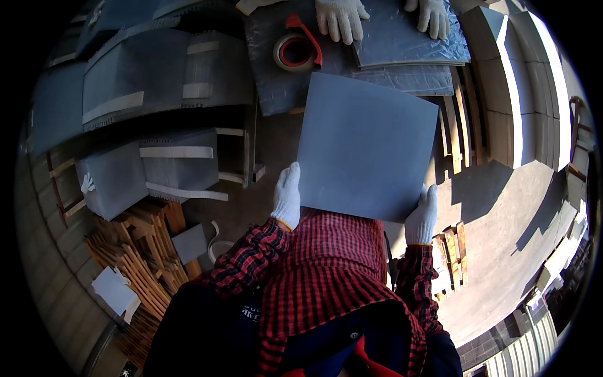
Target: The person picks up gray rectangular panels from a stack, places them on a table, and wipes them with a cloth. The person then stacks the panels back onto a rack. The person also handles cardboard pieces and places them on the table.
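Observation:
A square, flat grey tile (367, 147) is held up in front of my body by its two sides. My left hand (287, 196), in a white knit glove, grips the tile's left edge near the lower corner. The lower right corner is in my right hand (422, 217), gloved the same way. Beyond the tile, a red tape dispenser (308, 41) with a roll of tape lies on a stack wrapped in plastic film (267, 81). Farther right on that stack are more grey tiles (402, 38).
Across the stack, another person's gloved hands (341, 20) rest on the tiles. Strapped stacks of grey tiles (138, 66) stand at the left, above wooden pallets (141, 251). Tall pale stacks (502, 88) line the right. A small pallet (451, 257) lies on the floor by my right arm.

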Demonstrator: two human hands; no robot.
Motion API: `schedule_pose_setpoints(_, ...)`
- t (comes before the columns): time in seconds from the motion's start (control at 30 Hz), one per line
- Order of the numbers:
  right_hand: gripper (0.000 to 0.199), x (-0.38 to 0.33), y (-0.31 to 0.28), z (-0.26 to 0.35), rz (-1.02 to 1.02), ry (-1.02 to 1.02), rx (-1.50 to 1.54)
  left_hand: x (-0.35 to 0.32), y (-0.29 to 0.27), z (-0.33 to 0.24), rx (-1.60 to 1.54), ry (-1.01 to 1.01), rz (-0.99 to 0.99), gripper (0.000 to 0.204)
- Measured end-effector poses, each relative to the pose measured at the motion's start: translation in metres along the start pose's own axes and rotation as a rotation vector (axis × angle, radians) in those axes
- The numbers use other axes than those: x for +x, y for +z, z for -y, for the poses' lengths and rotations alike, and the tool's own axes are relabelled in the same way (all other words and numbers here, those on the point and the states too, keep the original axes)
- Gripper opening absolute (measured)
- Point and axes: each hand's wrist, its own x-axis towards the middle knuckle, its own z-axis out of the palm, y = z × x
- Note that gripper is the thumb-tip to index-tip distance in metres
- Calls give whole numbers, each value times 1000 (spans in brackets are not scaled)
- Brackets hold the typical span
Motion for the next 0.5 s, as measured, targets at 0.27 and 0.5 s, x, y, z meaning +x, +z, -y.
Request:
schedule_pose_setpoints(0.27, 59, 24, 8, 26, -30, 75, 43, 0, 32, -14, 8, -17, -57, 56)
schedule_pose_setpoints(0.5, 42, 58, -19, 35, -79, 141, -315, 29, 42, 2, 484, -2, -43, 89)
